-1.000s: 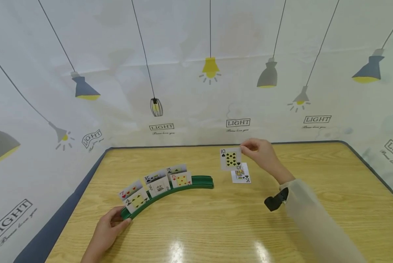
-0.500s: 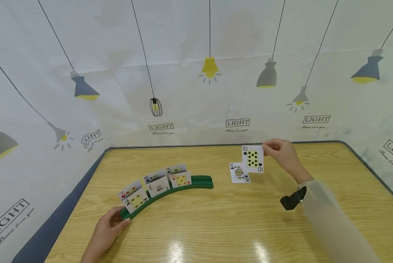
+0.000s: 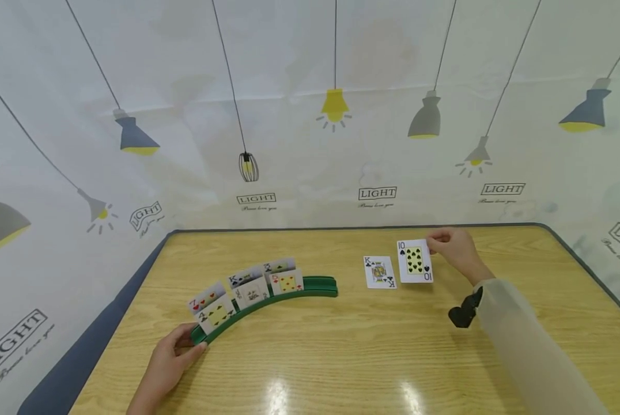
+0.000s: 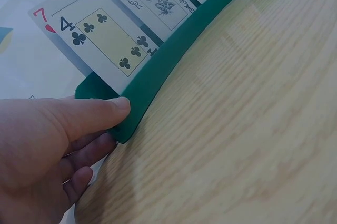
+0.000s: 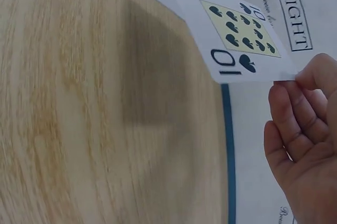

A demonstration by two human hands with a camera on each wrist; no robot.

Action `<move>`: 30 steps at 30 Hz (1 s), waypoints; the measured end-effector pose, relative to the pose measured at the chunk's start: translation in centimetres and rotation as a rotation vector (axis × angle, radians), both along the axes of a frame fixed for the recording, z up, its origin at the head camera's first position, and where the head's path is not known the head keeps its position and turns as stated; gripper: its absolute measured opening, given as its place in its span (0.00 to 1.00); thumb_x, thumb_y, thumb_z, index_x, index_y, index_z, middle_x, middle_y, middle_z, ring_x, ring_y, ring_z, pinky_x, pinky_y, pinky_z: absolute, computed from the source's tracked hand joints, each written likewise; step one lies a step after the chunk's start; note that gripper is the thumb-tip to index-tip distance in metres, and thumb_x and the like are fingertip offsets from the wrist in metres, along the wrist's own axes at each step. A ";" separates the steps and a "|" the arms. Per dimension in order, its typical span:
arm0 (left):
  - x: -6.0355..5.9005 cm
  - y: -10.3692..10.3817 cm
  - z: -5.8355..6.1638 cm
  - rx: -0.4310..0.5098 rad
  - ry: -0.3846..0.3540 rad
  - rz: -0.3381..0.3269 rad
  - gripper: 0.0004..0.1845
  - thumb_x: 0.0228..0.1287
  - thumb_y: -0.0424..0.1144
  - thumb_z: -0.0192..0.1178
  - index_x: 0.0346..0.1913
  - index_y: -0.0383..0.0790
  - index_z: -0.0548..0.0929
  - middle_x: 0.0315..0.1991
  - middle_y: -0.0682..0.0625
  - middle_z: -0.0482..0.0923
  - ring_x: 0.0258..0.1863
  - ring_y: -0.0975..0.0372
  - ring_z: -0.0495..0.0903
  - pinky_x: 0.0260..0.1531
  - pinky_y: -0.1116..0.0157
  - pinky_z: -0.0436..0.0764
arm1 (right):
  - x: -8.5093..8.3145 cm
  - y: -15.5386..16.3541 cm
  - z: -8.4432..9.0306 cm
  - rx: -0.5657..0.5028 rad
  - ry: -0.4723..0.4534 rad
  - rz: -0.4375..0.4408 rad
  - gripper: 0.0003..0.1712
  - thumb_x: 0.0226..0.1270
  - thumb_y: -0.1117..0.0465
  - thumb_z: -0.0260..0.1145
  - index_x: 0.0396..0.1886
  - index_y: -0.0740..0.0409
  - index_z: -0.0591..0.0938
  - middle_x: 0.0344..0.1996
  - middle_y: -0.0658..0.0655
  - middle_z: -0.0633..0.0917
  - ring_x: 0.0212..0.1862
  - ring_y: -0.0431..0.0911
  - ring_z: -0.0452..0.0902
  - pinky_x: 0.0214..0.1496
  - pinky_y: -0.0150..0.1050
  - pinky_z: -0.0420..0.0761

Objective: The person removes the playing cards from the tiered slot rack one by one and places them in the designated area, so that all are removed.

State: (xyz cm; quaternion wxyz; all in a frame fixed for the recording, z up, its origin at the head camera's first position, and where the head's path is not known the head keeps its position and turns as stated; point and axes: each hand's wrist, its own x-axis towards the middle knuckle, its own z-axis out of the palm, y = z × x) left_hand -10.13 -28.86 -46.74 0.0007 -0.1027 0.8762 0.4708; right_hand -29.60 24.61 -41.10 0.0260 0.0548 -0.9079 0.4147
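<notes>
Head cam has the right hand [image 3: 457, 251] pinching the ten of spades [image 3: 415, 261] by its edge, face toward the wearer, just to the right of the king of clubs [image 3: 380, 272], which lies face up on the desk [image 3: 341, 357]. Right wrist view shows the ten tilted, with a shadow [image 5: 158, 66] on the wood, so I'd say it's held up rather than lying flat.

Left hand [image 3: 169, 356] is pinching the near end of the curved green card rack [image 3: 322, 286], thumb on the front wall. That's got the four of clubs [image 3: 216, 316], joker [image 3: 251, 294] and five of diamonds [image 3: 286, 282] in front, seven of hearts [image 3: 207, 297] behind at the left. Can't read the rear right card properly.

My guess: we're mid-layout, ten going next to the king. Next move would be lowering it flat without nudging the king, then letting go. Pinching just the edge could let it swivel, so go easy.
</notes>
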 end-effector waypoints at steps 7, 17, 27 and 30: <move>-0.1 0.0 0.3 0.007 -0.002 -0.002 0.22 0.58 0.33 0.63 0.55 0.32 0.74 0.46 0.41 0.76 0.42 0.57 0.76 0.35 0.69 0.77 | -1.0 0.4 -1.4 -0.004 -0.064 0.008 0.14 0.63 0.62 0.56 0.41 0.70 0.78 0.31 0.61 0.81 0.36 0.56 0.78 0.36 0.39 0.75; -0.4 0.1 0.3 0.016 0.006 -0.010 0.22 0.58 0.33 0.63 0.55 0.32 0.74 0.46 0.41 0.76 0.42 0.57 0.76 0.35 0.69 0.76 | -2.0 1.1 -3.6 0.067 -0.154 -0.009 0.17 0.63 0.61 0.56 0.43 0.72 0.78 0.34 0.63 0.80 0.36 0.50 0.73 0.34 0.37 0.72; -0.1 -0.2 0.2 0.014 -0.009 -0.004 0.22 0.58 0.33 0.63 0.56 0.32 0.74 0.46 0.41 0.76 0.42 0.58 0.75 0.35 0.69 0.76 | -2.1 0.1 -4.4 0.109 -0.156 -0.001 0.17 0.63 0.61 0.57 0.41 0.72 0.80 0.33 0.64 0.81 0.34 0.51 0.74 0.36 0.41 0.74; 0.0 -0.1 0.2 0.015 -0.004 -0.005 0.22 0.58 0.33 0.62 0.56 0.32 0.74 0.46 0.41 0.76 0.42 0.57 0.76 0.35 0.68 0.76 | -2.0 -0.1 -4.4 0.119 -0.149 -0.004 0.16 0.63 0.62 0.57 0.40 0.72 0.81 0.35 0.65 0.81 0.35 0.52 0.75 0.38 0.44 0.75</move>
